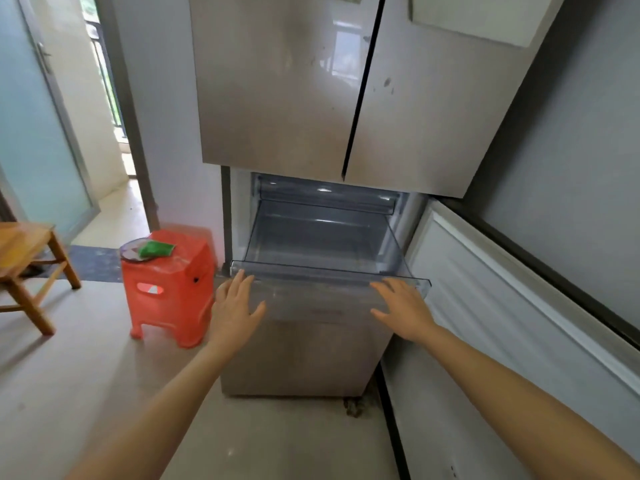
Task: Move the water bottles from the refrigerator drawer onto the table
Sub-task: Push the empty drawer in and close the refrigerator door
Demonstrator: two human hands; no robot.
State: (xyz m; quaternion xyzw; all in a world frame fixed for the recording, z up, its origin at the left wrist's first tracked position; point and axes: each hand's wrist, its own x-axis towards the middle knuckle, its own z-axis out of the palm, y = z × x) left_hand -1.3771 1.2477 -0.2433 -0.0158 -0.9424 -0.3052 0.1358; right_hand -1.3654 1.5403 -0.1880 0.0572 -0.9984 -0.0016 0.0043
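While both bare arms reach forward from the bottom of the view, the person's palms face down and away towards the clear plastic refrigerator drawer point(329, 271), which stands pulled out from the lower part of a tall, glossy beige two-door refrigerator point(287, 98).

The left hand point(235, 306) is at the drawer's front left corner. Its fingers point(242, 282) are straight and slightly spread, with the tips meeting the front rim and the thumb splayed to the side. It grips nothing.

The right hand point(403, 308) is near the front right corner. Its fingers are likewise straight and fanned, lying just below the rim against the cloudy front panel, and nothing is held. Whether this hand presses the panel or only hovers close cannot be told.

Only the drawer's see-through walls and floor show inside it, and where the water bottles are cannot be told from this view.

Left of the refrigerator, a red plastic stool point(169, 292) sits on the pale floor, carrying a round clear dish point(130, 252) with a green packet point(156, 249) on it. Further left, a light wooden table point(20, 244) is partly cut off by the edge.
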